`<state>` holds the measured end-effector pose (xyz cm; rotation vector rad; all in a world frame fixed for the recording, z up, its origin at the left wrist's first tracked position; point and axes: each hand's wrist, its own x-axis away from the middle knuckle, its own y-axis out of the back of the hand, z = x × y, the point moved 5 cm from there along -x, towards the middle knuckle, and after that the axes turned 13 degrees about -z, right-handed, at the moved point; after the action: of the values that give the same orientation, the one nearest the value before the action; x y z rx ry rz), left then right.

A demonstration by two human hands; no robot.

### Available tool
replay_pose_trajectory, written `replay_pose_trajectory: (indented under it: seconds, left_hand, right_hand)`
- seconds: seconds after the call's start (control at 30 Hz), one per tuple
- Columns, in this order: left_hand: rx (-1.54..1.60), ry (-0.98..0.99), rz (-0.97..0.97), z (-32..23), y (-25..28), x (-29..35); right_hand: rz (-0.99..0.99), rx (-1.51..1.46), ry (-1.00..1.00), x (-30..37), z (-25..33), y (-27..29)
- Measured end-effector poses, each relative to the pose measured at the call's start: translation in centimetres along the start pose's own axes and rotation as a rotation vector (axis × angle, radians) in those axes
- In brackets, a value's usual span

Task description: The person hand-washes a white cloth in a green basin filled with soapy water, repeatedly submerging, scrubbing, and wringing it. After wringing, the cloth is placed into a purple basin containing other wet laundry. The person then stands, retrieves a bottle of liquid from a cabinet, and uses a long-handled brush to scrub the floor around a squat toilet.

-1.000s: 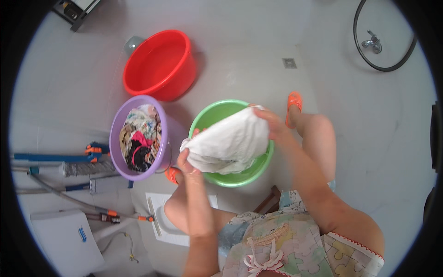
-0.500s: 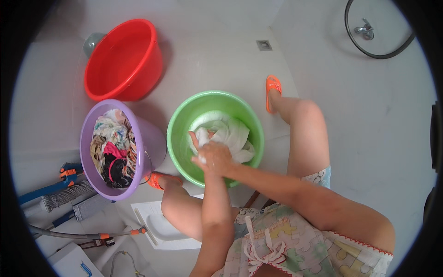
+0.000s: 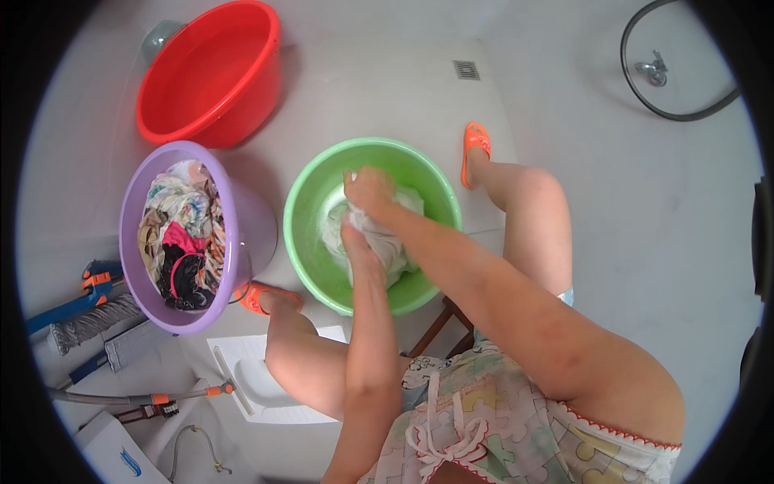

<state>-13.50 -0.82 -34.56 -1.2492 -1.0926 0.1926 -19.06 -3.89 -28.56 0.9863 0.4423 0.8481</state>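
Observation:
A wet white cloth point(image 3: 395, 246) lies bunched in the green basin point(image 3: 439, 189), between my knees. My right hand point(image 3: 371, 192) is closed around a part of it on the far side, and a bit of white shows at its fingers. Just nearer, my left hand point(image 3: 357, 240) grips the same cloth, its fingers partly hidden by the fabric. Between the two hands the cloth is drawn together. Some pale, sudsy-looking water shows at the left inside the basin.
A purple bucket point(image 3: 234, 242) of mixed clothes stands to the left, a red basin point(image 3: 201, 89) behind it. Mops point(image 3: 101, 323) lie at the left, near a white squat toilet point(image 3: 266, 387). A floor drain point(image 3: 466, 70) and a hose point(image 3: 633, 77) are farther off.
My hands were together over the cloth; now the right has moved to the far side and the left sits nearer, both holding it. The view has shifted slightly.

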Motion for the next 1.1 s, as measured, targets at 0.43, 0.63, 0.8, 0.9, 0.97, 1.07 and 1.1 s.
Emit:
replay_pose_trajectory:
  seconds: [0.43,0.63,0.8,0.9,0.97,1.07,1.1]
  left_hand:
    - [-0.037,-0.080,-0.119,0.1,1.6,-0.7]
    - [0.033,-0.059,0.436,0.1,-0.6,-0.4]
    - [0.020,-0.053,-0.089,1.2,0.5,-0.4]
    - [0.082,-0.036,0.155,1.3,-1.0,-0.4]
    - [0.126,-0.047,0.402,0.5,-2.2,0.4]
    - [-0.059,0.027,-0.252,0.6,0.6,0.9]
    - [-0.002,0.012,-0.135,0.5,0.0,1.3]
  right_hand:
    - [-0.030,-0.123,0.019,0.4,0.7,1.2]
    - [0.114,0.025,0.054,0.9,0.0,-1.2]
    - [-0.006,-0.065,0.119,1.8,0.9,1.0]
    - [-0.074,0.254,0.390,4.7,1.4,0.6]
    - [0.172,0.026,0.106,1.7,0.6,0.4]
    - [0.128,-0.070,-0.074,0.8,-0.1,-0.1]
    - [0.083,-0.054,0.008,0.8,0.2,0.1]
